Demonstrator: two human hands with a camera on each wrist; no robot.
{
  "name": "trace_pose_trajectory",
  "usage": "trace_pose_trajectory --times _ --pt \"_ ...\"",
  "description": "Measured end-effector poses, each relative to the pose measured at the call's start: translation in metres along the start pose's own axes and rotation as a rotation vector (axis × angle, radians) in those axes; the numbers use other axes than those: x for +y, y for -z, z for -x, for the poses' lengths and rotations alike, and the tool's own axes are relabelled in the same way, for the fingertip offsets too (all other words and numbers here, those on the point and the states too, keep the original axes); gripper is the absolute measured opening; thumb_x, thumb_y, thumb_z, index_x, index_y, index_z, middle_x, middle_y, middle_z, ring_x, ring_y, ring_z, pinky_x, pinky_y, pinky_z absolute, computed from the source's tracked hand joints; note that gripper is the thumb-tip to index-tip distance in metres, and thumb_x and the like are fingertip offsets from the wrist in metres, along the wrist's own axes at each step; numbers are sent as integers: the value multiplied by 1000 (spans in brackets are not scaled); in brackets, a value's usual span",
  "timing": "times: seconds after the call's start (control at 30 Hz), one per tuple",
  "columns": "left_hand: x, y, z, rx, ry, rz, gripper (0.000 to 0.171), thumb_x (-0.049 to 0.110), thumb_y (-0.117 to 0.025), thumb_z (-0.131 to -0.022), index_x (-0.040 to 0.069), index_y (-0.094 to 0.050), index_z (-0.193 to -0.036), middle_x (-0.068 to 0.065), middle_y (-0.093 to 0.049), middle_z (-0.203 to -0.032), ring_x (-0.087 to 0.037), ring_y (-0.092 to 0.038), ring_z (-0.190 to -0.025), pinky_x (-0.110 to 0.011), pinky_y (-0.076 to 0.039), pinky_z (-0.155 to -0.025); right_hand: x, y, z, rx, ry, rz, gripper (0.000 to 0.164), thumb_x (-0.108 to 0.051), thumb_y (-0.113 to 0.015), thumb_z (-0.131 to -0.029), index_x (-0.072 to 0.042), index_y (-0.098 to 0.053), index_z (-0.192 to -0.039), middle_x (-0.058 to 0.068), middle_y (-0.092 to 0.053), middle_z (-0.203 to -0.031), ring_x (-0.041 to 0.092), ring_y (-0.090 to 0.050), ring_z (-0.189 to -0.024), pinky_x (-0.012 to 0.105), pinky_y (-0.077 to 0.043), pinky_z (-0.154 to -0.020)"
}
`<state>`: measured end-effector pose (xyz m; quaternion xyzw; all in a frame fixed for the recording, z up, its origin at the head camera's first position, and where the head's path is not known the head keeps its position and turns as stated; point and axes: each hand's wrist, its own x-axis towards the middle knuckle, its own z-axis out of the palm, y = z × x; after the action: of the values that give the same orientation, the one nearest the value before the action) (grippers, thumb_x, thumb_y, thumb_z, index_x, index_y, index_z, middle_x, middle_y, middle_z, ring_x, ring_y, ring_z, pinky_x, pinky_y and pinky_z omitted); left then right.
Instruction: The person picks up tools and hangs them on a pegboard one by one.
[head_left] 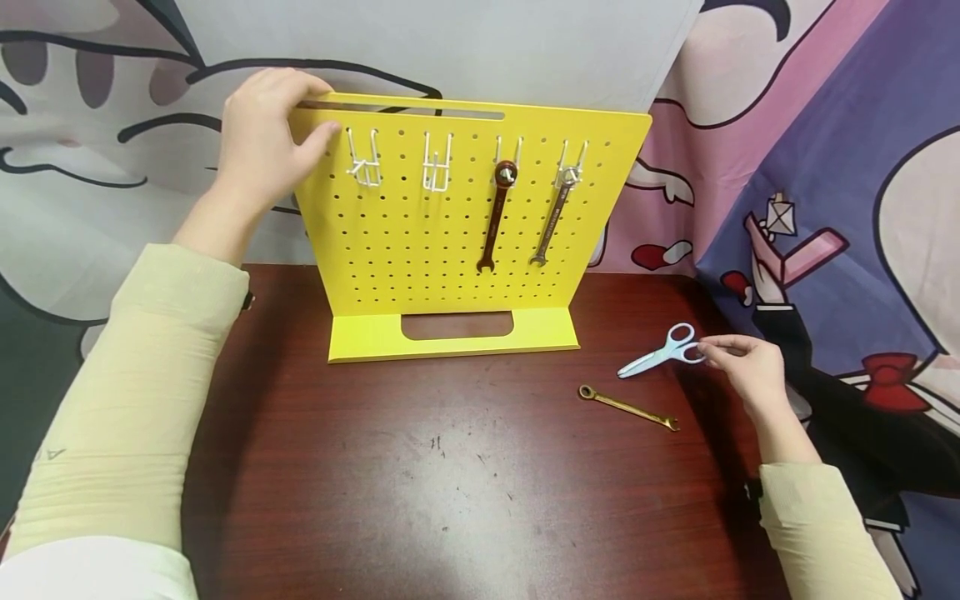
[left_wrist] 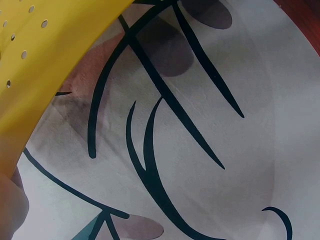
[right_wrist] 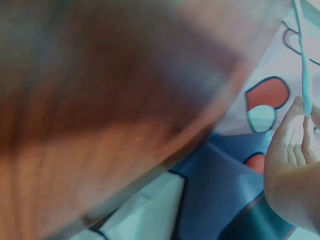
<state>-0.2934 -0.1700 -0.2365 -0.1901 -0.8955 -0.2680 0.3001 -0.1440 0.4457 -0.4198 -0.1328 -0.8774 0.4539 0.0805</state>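
My left hand (head_left: 266,133) grips the top left corner of a yellow pegboard (head_left: 450,217), its thumb in front of the board. In the left wrist view the pegboard (left_wrist: 45,65) fills the upper left, with a bit of the hand below. At the right, my right hand (head_left: 750,367) pinches one handle loop of light blue scissors (head_left: 663,354), blades toward the left. The right wrist view shows the scissors (right_wrist: 304,60) edge-on between thumb and fingers. A gold wrench (head_left: 628,407) lies on the table, nearer to me than the scissors.
Two wrenches, one dark red (head_left: 495,221) and one silver (head_left: 553,217), hang from white hooks on the board's right half. Two further hooks, a left one (head_left: 365,167) and a middle one (head_left: 437,171), hold nothing. Printed cloth hangs behind and right of the brown table (head_left: 420,467).
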Motion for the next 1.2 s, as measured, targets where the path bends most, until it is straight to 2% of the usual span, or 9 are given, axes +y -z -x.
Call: trace_pose_trajectory --times 0.07,0.17,0.3,0.4,0.7,1.0,1.1,1.2 --pt "0 0 0 0 1 0 34 15 -69 -102 0 -69 -132 -21 -71 -136 -39 -59 -134 -48 -41 -122 -7 -2 -1 21 22 -17 13 -17 -77 -98 -27 -81 -92 -31 -71 -70 -11 -67 -62 9 -51 -56" --pt "-1 0 1 -2 1 0 34 16 -69 -102 0 -69 -132 -20 -71 -136 -38 -59 -134 -47 -41 -122 -20 -7 -3 41 56 -5 5 -16 -77 -97 -16 -82 -99 -32 -70 -70 -12 -66 -62 8 -51 -58" --pt "-1 -1 1 -2 2 0 34 16 -69 -102 0 -69 -132 -20 -71 -136 -38 -59 -135 -47 -41 -123 -37 -15 -4 61 100 61 25 -20 -77 -98 2 -78 -110 -37 -67 -70 -13 -64 -65 10 -46 -57" --pt "0 -1 0 -3 2 -1 34 16 -69 -102 1 -69 -133 -19 -71 -137 -37 -59 -135 -46 -41 -123 -49 -21 -4 77 123 91 35 -23 -77 -98 7 -76 -115 -41 -64 -71 -14 -62 -67 12 -44 -57" --pt "0 -1 -1 -5 8 -2 35 17 -69 -102 1 -69 -133 -19 -71 -137 -37 -58 -135 -47 -40 -123 -85 -48 -9 91 196 41 31 -21 -79 -97 5 -78 -115 -41 -64 -74 -14 -62 -70 9 -46 -61" --pt "1 1 0 -8 13 -4 35 17 -69 -102 1 -69 -133 -19 -71 -137 -37 -58 -136 -47 -40 -123 -126 -78 -8 25 285 -7 26 -19 -80 -96 2 -80 -113 -37 -66 -77 -7 -61 -82 10 -46 -66" --pt "1 1 0 -8 12 -6 34 16 -69 -102 1 -69 -133 -19 -71 -137 -37 -58 -135 -47 -40 -123 -141 -88 -6 -11 315 -52 25 -17 -79 -97 3 -80 -112 -32 -70 -78 -6 -65 -84 9 -50 -71" --pt "2 2 1 -7 11 -7 34 16 -69 -102 1 -69 -132 -20 -71 -137 -38 -59 -135 -47 -41 -122 -157 -97 -5 -49 351 -112 23 -13 -79 -96 4 -80 -111 -22 -76 -80 -4 -70 -82 9 -54 -74"
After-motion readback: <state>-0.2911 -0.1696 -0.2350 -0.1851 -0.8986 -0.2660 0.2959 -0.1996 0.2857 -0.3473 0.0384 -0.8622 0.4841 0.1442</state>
